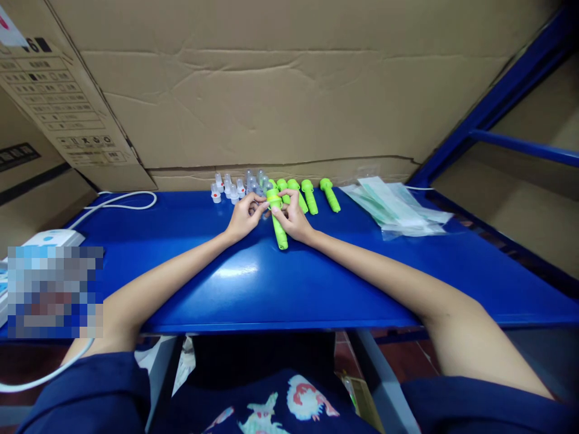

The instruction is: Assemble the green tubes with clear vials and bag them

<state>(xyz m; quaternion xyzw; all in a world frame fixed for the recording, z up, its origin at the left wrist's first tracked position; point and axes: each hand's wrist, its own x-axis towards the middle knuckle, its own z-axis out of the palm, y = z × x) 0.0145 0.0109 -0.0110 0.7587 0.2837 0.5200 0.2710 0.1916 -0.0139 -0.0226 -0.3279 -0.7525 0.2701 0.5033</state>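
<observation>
A lime-green flashlight-shaped piece (279,232) is held upright but tilted between my two hands, its lower end toward me. A clear dome shows at its top, and a yellowish ring circles its collar. My left hand (246,216) pinches at the left side of this collar. On the right side, my right hand (294,216) has its thumb and fingers around the head and upper handle. Just behind lie several more green flashlight-shaped pieces (309,198). Several small clear domed caps (219,182), some with red dots, stand left of them. My fingers partly hide the contact points.
Flat clear plastic bags (398,208) lie at the right on the blue table (217,301). A white power strip (54,239) with a cable sits at the left. Cardboard (280,108) walls the back, and a blue metal frame (497,96) rises at the right.
</observation>
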